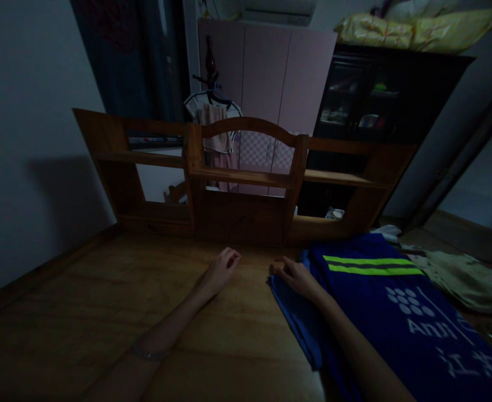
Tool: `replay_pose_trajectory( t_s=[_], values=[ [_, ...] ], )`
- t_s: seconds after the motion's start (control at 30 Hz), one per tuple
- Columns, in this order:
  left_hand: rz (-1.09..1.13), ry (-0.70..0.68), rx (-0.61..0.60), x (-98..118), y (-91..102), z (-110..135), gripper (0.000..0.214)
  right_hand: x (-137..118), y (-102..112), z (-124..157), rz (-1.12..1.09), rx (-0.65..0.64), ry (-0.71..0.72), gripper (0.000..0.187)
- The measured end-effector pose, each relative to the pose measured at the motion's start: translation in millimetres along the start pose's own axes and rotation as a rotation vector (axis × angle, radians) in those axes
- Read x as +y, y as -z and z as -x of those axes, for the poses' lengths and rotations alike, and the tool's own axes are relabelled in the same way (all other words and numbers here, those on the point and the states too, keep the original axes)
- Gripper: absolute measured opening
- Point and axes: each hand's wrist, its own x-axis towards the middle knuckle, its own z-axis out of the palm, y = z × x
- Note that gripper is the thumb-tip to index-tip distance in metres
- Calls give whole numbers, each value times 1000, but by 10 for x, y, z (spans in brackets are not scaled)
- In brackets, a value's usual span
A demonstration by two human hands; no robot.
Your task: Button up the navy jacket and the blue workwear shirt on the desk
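Note:
My left hand [224, 266] hovers over or rests on the bare wooden surface, its fingers curled inward with the tips close together and nothing visible in them. To its right, my right hand [296, 274] lies at the far left corner of a folded blue cloth [298, 312]. The fingers of that hand are loosely bent, with a gap between thumb and fingertips. Beside and under my right forearm is a dark blue garment [367, 301] with a yellow-green and grey reflective stripe and white lettering. Whether the right hand presses on the cloth is hard to see in the dim light.
A wooden shelf unit [246, 178] stands along the far edge of the wooden surface [82, 312]. A wall [40, 139] borders the left. Pale green cloth [472, 279] lies at right. Behind are pink cupboards [266, 78], a dark cabinet [396, 95] and a clothes stand [210, 61].

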Motion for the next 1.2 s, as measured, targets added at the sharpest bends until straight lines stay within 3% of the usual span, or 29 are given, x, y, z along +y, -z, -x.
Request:
replay_pose_trajectory(
  t_s=[0.63, 0.97, 1.1, 1.2],
  values=[
    [-1, 12, -14, 34, 26, 5, 19, 12, 0, 5, -1, -7, 23, 29],
    [-7, 3, -11, 41, 20, -17, 20, 7, -12, 5, -9, -11, 21, 36],
    [-68, 89, -27, 56, 11, -24, 18, 2, -4, -3, 18, 1, 29, 31],
    [-93, 164, -66, 103, 5, -12, 19, -39, 145, 25, 93, 84, 17, 26]
  ],
)
